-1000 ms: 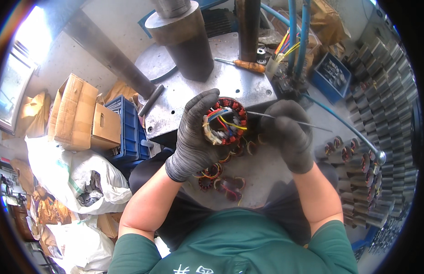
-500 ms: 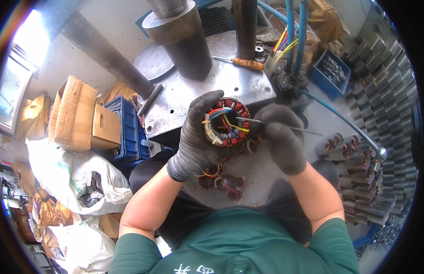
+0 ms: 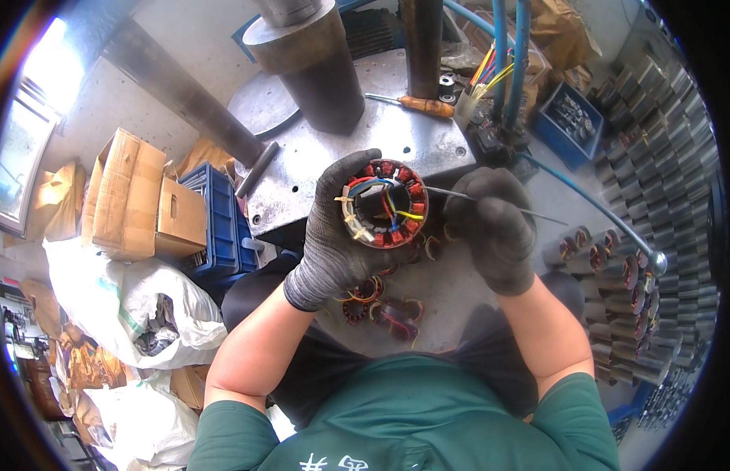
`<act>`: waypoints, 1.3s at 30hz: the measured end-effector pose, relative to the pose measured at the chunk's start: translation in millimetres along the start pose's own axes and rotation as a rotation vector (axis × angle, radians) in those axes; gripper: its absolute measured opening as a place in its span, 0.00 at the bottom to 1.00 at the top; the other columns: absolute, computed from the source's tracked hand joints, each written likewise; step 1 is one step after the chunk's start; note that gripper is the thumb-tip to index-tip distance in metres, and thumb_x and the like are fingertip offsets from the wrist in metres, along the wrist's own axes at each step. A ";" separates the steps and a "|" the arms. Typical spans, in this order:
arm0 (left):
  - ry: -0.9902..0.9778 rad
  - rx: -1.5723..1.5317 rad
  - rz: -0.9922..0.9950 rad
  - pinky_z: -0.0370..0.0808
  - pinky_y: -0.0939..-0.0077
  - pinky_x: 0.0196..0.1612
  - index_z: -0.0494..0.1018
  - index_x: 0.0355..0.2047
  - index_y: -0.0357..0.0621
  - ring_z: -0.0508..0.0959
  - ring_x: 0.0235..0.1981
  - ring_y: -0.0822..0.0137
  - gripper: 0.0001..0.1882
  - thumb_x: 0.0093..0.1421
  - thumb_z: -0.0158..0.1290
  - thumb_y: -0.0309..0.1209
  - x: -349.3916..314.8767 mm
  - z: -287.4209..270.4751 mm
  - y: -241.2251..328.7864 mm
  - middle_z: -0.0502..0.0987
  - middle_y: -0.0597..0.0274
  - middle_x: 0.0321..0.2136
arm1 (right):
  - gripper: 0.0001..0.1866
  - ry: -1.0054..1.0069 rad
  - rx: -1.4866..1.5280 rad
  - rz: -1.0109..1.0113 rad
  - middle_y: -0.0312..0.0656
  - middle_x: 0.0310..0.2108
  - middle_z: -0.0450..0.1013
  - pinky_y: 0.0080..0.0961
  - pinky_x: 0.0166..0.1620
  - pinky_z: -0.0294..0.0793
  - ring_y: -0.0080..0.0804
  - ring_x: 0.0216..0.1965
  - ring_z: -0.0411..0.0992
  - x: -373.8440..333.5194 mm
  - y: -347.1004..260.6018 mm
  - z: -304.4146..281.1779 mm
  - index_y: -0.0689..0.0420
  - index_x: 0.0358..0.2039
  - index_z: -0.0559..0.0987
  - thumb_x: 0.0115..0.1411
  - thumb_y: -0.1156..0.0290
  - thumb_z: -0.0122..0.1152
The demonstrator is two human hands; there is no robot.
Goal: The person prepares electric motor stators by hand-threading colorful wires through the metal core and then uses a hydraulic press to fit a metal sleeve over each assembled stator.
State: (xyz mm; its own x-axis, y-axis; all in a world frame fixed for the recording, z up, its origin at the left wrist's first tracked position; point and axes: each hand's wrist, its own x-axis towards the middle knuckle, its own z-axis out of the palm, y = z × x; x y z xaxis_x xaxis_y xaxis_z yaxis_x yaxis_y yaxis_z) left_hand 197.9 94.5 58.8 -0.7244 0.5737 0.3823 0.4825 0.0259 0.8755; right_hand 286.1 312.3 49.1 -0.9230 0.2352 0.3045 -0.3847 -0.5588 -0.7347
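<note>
My left hand (image 3: 325, 247), in a dark grey knit glove, is closed round the left side of a motor stator (image 3: 418, 206). The stator is a ring with red-wound coils, and its face is turned up toward me. Blue, red and yellow lead wires (image 3: 390, 202) cross its opening, and pale ties bind a bundle along its left rim. My right hand (image 3: 497, 235), gloved too, is closed on a thin metal rod (image 3: 450, 192). The rod's left tip meets the stator's right rim; its other end sticks out past the hand. My right fingertips are partly hidden.
Ahead stands a press with a thick steel ram (image 3: 310, 78) over a metal plate (image 3: 380, 149). A wooden-handled screwdriver (image 3: 426, 106) lies on it. More stators (image 3: 396, 318) lie below my hands. Stacked metal cylinders (image 3: 655, 157) fill the right; cartons (image 3: 129, 196) and white sacks (image 3: 129, 306), the left.
The stator and my left hand have shifted slightly up and left. My right hand has drawn right, taking the rod's tip from the opening out to the rim.
</note>
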 end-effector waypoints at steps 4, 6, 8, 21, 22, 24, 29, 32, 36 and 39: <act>0.014 -0.015 0.016 0.75 0.60 0.65 0.56 0.69 0.44 0.75 0.61 0.60 0.60 0.38 0.81 0.27 -0.4 0.7 2.4 0.70 0.53 0.60 | 0.17 -0.003 -0.017 -0.006 0.46 0.38 0.81 0.29 0.44 0.77 0.30 0.37 0.77 -0.7 0.7 0.1 0.62 0.44 0.81 0.62 0.63 0.68; 0.016 -0.029 0.016 0.75 0.60 0.66 0.56 0.69 0.44 0.75 0.61 0.59 0.60 0.38 0.81 0.27 -0.4 0.7 3.0 0.69 0.53 0.61 | 0.17 -0.010 -0.013 -0.006 0.46 0.38 0.81 0.29 0.44 0.77 0.31 0.37 0.78 -0.6 1.1 -0.9 0.62 0.44 0.81 0.62 0.62 0.68; 0.016 -0.042 0.016 0.74 0.60 0.66 0.56 0.69 0.43 0.75 0.61 0.59 0.60 0.38 0.81 0.27 -0.1 0.3 3.3 0.69 0.52 0.61 | 0.17 -0.017 -0.009 -0.006 0.46 0.39 0.82 0.30 0.45 0.77 0.31 0.37 0.78 -0.7 0.9 -1.1 0.62 0.44 0.81 0.62 0.62 0.69; -0.009 -0.299 -0.063 0.75 0.59 0.66 0.56 0.68 0.43 0.75 0.62 0.59 0.58 0.40 0.79 0.25 -5.9 3.8 -0.1 0.71 0.52 0.61 | 0.16 -0.050 -0.033 -0.021 0.50 0.38 0.76 0.27 0.36 0.75 0.36 0.35 0.75 -1.2 11.0 4.7 0.61 0.44 0.77 0.67 0.60 0.56; -0.010 -0.331 -0.067 0.75 0.59 0.66 0.57 0.68 0.43 0.76 0.62 0.60 0.57 0.41 0.79 0.24 -4.9 3.5 1.5 0.72 0.52 0.61 | 0.16 -0.094 -0.035 -0.027 0.50 0.39 0.76 0.27 0.36 0.75 0.36 0.35 0.75 -0.9 12.0 1.8 0.61 0.43 0.77 0.68 0.59 0.56; -0.012 -0.362 -0.071 0.74 0.59 0.66 0.57 0.68 0.43 0.76 0.61 0.60 0.57 0.41 0.79 0.24 -4.1 3.8 2.4 0.72 0.52 0.61 | 0.15 -0.075 0.076 0.005 0.51 0.39 0.79 0.34 0.42 0.79 0.40 0.38 0.79 0.1 11.5 1.5 0.62 0.44 0.79 0.65 0.64 0.61; -0.007 -0.290 -0.008 0.74 0.58 0.67 0.57 0.69 0.43 0.75 0.63 0.60 0.57 0.41 0.79 0.23 -3.6 3.5 -4.1 0.70 0.53 0.62 | 0.14 -0.070 0.164 -0.003 0.52 0.39 0.81 0.42 0.49 0.83 0.44 0.41 0.82 1.9 5.2 2.0 0.63 0.45 0.80 0.62 0.68 0.65; -0.010 -0.313 -0.037 0.74 0.58 0.67 0.57 0.69 0.44 0.74 0.64 0.59 0.57 0.40 0.79 0.23 -4.3 5.1 -6.1 0.70 0.53 0.62 | 0.13 -0.062 0.248 0.065 0.52 0.39 0.81 0.42 0.48 0.83 0.43 0.41 0.82 4.0 -0.3 -0.8 0.62 0.44 0.80 0.62 0.68 0.65; -0.007 -0.352 -0.034 0.73 0.58 0.67 0.57 0.69 0.44 0.74 0.64 0.59 0.58 0.40 0.79 0.23 -4.3 6.2 -4.0 0.70 0.53 0.62 | 0.13 -0.077 0.203 0.060 0.51 0.38 0.81 0.41 0.46 0.84 0.43 0.40 0.81 3.1 -3.1 2.7 0.62 0.43 0.80 0.61 0.68 0.66; -0.005 -0.292 0.011 0.74 0.59 0.67 0.57 0.69 0.44 0.74 0.63 0.60 0.58 0.39 0.80 0.24 -3.4 3.3 -3.2 0.70 0.52 0.62 | 0.13 -0.078 0.187 0.066 0.49 0.36 0.79 0.39 0.44 0.83 0.40 0.38 0.80 3.9 -3.9 -1.8 0.62 0.41 0.81 0.59 0.67 0.67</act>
State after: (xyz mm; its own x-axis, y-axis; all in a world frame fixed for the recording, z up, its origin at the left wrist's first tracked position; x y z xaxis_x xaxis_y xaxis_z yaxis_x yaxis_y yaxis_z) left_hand 200.5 95.2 53.7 -0.7168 0.5771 0.3913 0.3276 -0.2167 0.9196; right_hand 283.9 316.8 52.1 -0.9410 0.1345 0.3107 -0.3100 -0.7109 -0.6313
